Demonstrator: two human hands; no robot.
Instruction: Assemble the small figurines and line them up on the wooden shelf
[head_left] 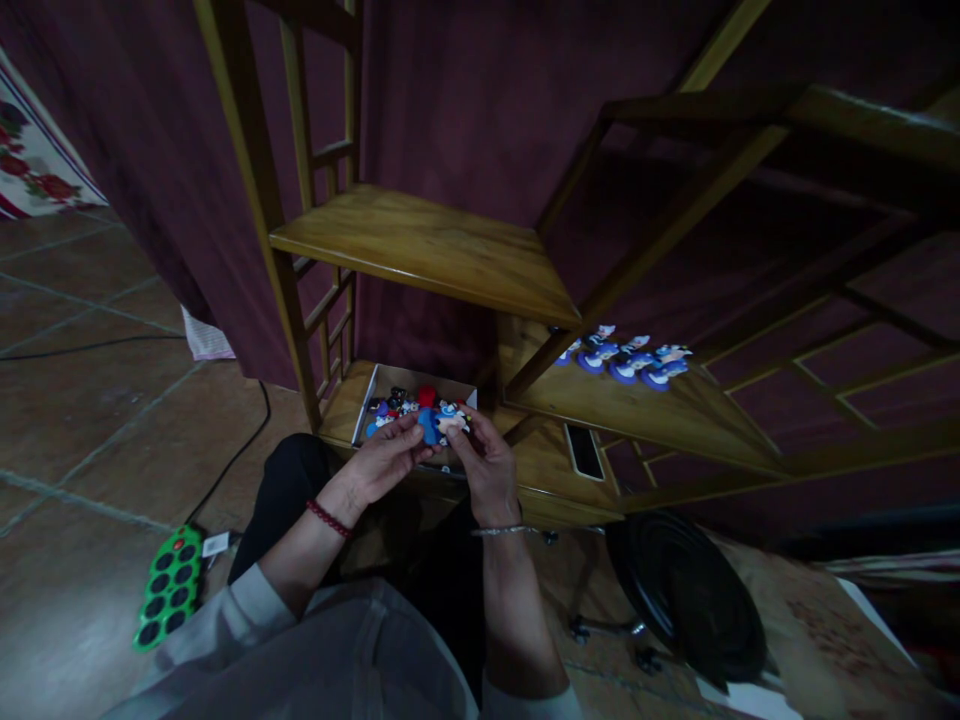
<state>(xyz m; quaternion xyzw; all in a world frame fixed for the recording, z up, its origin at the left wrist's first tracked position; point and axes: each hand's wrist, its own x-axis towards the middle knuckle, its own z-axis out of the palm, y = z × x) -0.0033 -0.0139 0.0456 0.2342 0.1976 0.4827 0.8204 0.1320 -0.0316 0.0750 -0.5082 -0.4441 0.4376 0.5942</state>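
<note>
Between my two hands is a small toy figurine [430,427] with a blue base and a pale, blue-topped upper part. My left hand [386,458] pinches it at the blue base. From the other side, my right hand [486,462] grips the upper end with thumb and fingers. Just behind my hands stands an open cardboard box [365,402] on the lowest shelf, holding several small figurines [397,397] in red, black, white and blue. My hands cover part of the box and its contents.
Several blue-based figurines [628,362] stand on the middle-right shelf [540,385]. A bare wooden shelf [427,245] juts out above the box. A phone-like dark slab [583,451] lies on the lower shelf. A black wheeled stool [686,600] and a green power strip [171,587] are on the floor.
</note>
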